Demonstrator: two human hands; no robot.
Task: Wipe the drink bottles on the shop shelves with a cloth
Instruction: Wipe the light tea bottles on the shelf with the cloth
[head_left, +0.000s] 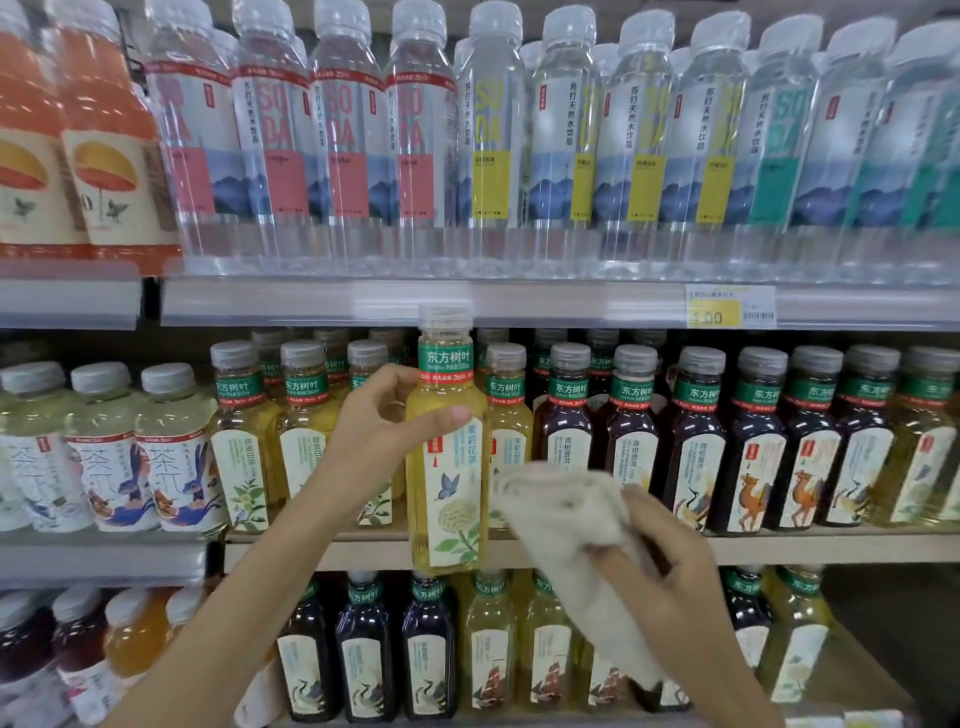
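Note:
My left hand (379, 421) grips a yellow tea bottle (448, 467) with a green neck band and a butterfly label, holding it upright in front of the middle shelf. The thumb lies across the bottle's shoulder. My right hand (670, 561) is shut on a crumpled white cloth (561, 514), which sits just right of the bottle's lower label and hangs down below the hand. Whether the cloth touches the bottle I cannot tell.
The middle shelf (779, 545) holds rows of yellow and dark tea bottles (696, 441). Clear soda water bottles (493, 135) and orange juice bottles (104, 140) fill the top shelf, which carries a yellow price tag (730, 307). Further tea bottles (431, 639) stand on the lower shelf.

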